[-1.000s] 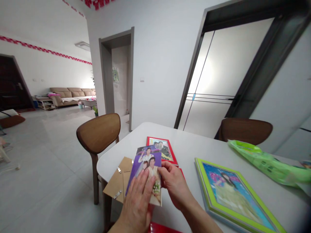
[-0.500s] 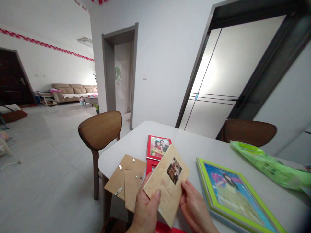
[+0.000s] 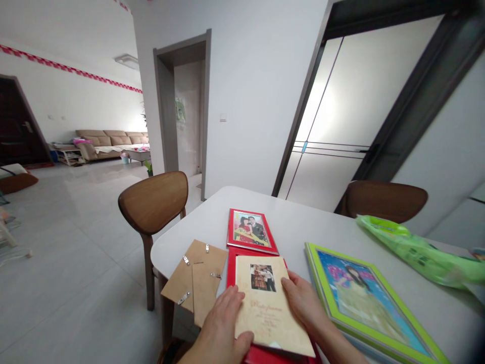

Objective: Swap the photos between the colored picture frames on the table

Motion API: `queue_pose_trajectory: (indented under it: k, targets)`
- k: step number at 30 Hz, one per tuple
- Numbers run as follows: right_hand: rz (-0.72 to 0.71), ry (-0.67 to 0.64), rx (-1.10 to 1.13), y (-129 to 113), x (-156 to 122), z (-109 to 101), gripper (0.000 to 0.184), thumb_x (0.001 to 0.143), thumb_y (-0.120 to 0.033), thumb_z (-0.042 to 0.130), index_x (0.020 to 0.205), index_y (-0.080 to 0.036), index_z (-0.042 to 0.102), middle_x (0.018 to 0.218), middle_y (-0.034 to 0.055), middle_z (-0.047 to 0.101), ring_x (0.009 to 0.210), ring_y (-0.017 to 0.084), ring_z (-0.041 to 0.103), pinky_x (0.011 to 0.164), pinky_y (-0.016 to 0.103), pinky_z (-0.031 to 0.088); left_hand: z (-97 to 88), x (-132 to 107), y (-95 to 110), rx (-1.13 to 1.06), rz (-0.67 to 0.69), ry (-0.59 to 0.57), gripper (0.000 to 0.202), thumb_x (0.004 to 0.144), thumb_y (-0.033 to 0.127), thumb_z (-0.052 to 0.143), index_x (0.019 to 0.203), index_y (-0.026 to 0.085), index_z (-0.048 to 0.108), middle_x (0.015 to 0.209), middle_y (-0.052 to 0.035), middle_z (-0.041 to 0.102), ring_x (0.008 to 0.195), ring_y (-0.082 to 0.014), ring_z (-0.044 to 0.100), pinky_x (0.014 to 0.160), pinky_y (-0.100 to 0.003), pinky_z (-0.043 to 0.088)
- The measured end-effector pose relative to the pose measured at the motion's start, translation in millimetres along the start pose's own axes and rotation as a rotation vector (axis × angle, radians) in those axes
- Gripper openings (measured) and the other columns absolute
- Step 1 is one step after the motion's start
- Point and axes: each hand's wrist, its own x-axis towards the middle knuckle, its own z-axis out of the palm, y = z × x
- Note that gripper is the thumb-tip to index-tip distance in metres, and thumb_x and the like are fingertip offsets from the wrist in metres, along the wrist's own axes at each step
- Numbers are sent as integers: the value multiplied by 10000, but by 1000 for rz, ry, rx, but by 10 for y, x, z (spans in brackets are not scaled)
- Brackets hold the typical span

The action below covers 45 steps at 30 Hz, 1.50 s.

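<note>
A cream paper insert (image 3: 265, 308) with a small photo and script printing lies over a red picture frame (image 3: 232, 270), covering most of it. My left hand (image 3: 223, 323) rests along the insert's left edge, fingers stretched out and thumb spread onto the paper. On the opposite edge, my right hand (image 3: 303, 301) grips the paper's side; some of its fingers are hidden. Just beyond is another red frame (image 3: 252, 230), holding a picture of a couple. Two brown backing boards (image 3: 202, 275) with metal clips overlap at the left, near my left hand.
To the right lies a lime-green frame (image 3: 373, 303) with a picture of a figure in a pale dress. A green plastic bag (image 3: 420, 258) is behind it on the white table (image 3: 291, 212). Wooden chairs stand at the left (image 3: 153, 202) and far right (image 3: 386, 199).
The insert has gone from being held up and tilted in both hands to lying over the red frame. My left hand's fingers have straightened along its edge.
</note>
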Motion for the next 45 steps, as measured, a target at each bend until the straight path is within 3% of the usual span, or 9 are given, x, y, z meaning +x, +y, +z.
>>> queue_pose_trajectory:
  k: [7, 13, 17, 20, 27, 30, 35, 41, 45]
  targets:
    - [-239, 175, -738, -73, -17, -22, 348, 729, -288, 342, 978, -152, 544, 909, 118, 635, 803, 222, 589, 690, 300, 404, 54, 19, -35, 98, 88, -46, 490, 613, 176, 564, 1089, 80, 500, 1275, -167, 379, 1213, -254, 264, 992, -380, 251]
    - [-207, 251, -1125, -47, -72, -41, 347, 763, -367, 328, 892, -140, 556, 855, 154, 581, 682, 260, 578, 579, 360, 382, -165, -114, -216, 90, 144, -54, 666, 585, 212, 602, 1214, 172, 390, 1334, -138, 280, 1227, -265, 227, 987, -440, 207]
    - [-339, 205, -1029, -157, -166, 118, 360, 773, -328, 346, 1018, -137, 528, 950, 143, 552, 802, 240, 549, 652, 340, 392, -530, -204, -538, 246, -33, -45, 763, 534, 228, 653, 1238, 213, 361, 1361, -121, 213, 1242, -290, 161, 984, -485, 146]
    - [-542, 51, -880, -269, -336, 488, 348, 769, -298, 388, 1051, -153, 530, 995, 119, 551, 920, 221, 494, 781, 325, 356, -683, -198, -796, 395, -155, 82, 741, 515, 180, 655, 1211, 163, 402, 1341, -140, 268, 1231, -294, 205, 985, -452, 177]
    - [-630, -67, -867, -190, -537, 1339, 510, 609, -337, 592, 1099, -258, 474, 1017, 74, 535, 923, 256, 456, 786, 387, 320, -606, -138, -929, 352, -106, 270, 373, 666, 178, 563, 1038, 160, 546, 1046, -96, 591, 977, -228, 524, 858, -337, 398]
    - [-642, -31, -879, -146, -506, 1388, 591, 586, -321, 610, 1146, -256, 429, 1141, 98, 467, 994, 273, 417, 820, 402, 294, -604, -152, -927, 367, -111, 238, 476, 622, 224, 630, 1079, 141, 530, 1150, -132, 525, 1075, -264, 456, 923, -385, 337]
    - [-666, -23, -905, -192, -557, 1374, 420, 647, -411, 537, 1026, -235, 501, 986, 82, 526, 913, 262, 441, 809, 428, 282, -735, -229, -932, 333, -141, 149, 562, 606, 287, 658, 1130, 163, 497, 1268, -137, 400, 1178, -272, 332, 968, -412, 269]
    - [-657, -59, -888, -225, -622, 1497, 585, 574, -496, 573, 1085, -234, 460, 1014, 95, 508, 961, 285, 421, 841, 473, 246, -900, -292, -931, 217, -47, -11, 617, 577, 116, 597, 1174, 169, 455, 1270, -114, 404, 1177, -248, 336, 976, -373, 264]
    - [-613, -78, -900, -253, -597, 1567, 504, 529, -401, 616, 985, -210, 522, 993, 108, 514, 941, 298, 430, 810, 474, 291, -900, -237, -1118, 316, -110, 127, 600, 552, 69, 581, 1141, 131, 485, 1269, -129, 401, 1177, -253, 334, 977, -373, 264]
